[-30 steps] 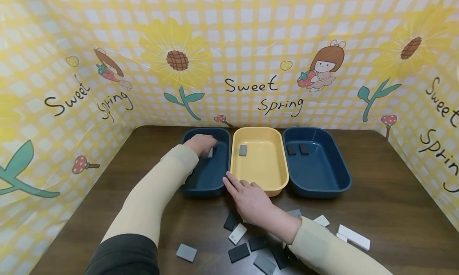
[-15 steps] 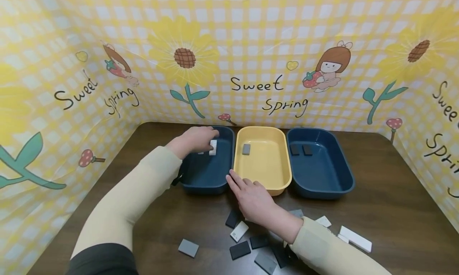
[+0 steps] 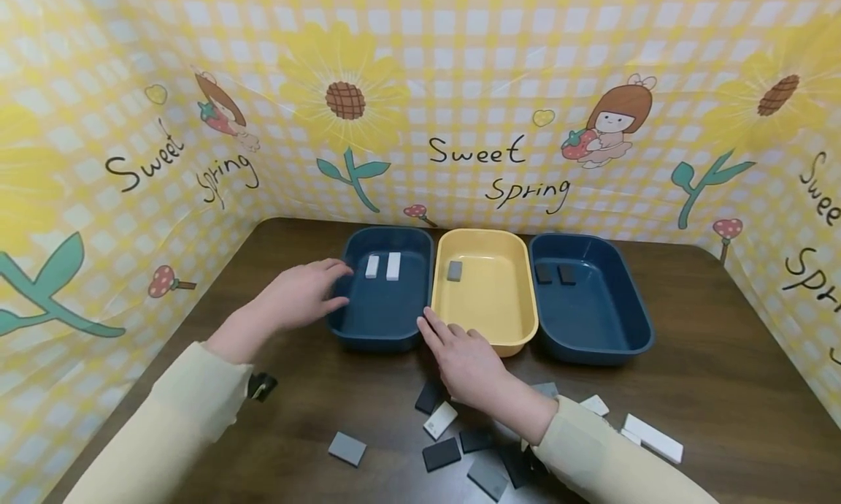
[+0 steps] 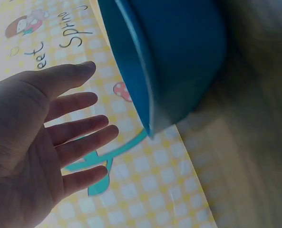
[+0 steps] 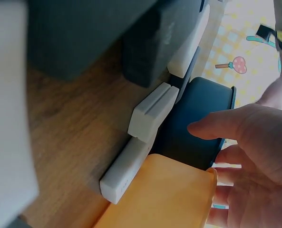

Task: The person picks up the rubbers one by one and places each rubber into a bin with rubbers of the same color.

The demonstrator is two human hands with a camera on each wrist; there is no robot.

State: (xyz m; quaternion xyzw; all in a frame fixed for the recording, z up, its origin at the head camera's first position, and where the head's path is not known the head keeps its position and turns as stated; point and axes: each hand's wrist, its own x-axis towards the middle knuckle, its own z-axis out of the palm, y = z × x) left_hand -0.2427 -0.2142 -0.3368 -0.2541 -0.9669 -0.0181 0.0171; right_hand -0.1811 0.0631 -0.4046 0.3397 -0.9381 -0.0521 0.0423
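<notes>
In the head view my left hand (image 3: 296,296) is held over the left rim of the left blue tray (image 3: 381,321); its fingers are spread and hold nothing. Two white blocks (image 3: 393,266) lie inside that tray. My right hand (image 3: 469,365) hovers at the front of the yellow tray (image 3: 486,310), with extended fingertips by the corner between the two trays. Its palm (image 5: 259,152) holds nothing in the right wrist view. A grey block (image 3: 455,271) lies in the yellow tray. Two black blocks (image 3: 567,275) lie in the right blue tray (image 3: 598,321).
Several black, white and grey blocks lie loose below the right hand and forearm, among them a black block (image 3: 442,454) and a long white block (image 3: 653,438). One grey block (image 3: 347,449) lies apart, further left. A patterned cloth (image 3: 420,88) stands behind the table.
My left hand has let go of a white block in the left blue tray and withdrawn leftward and nearer, uncovering both white blocks. The right hand has stayed in place.
</notes>
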